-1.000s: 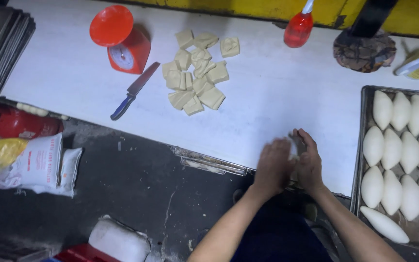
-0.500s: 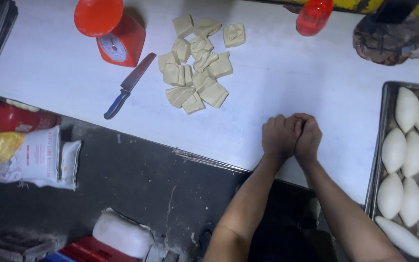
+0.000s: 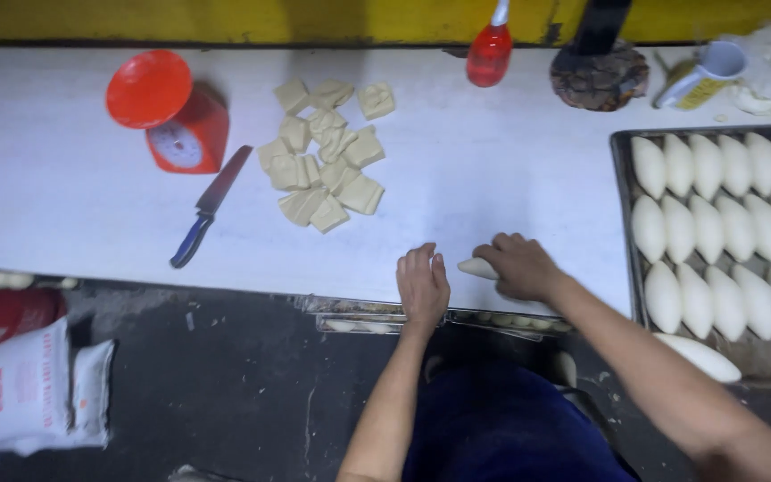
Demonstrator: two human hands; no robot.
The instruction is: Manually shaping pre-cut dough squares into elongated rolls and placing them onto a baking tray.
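Pale dough fills this scene. The right hand lies curled over a rolled dough piece on the white worktop, its fingers closed round the piece, whose tapered end pokes out to the left. The left hand rests flat on the worktop just beside it, near the front edge, fingers together and holding nothing. To the right, a dark baking tray carries rows of shaped oval dough loaves, touching side by side; one more loaf lies at the tray's near edge. Further left on the worktop sits a heap of cut dough squares, well apart from the hands. A blue-handled knife lies between that heap and a red kitchen scale with a round red pan. At the back stand a red squeeze bottle and a mug.
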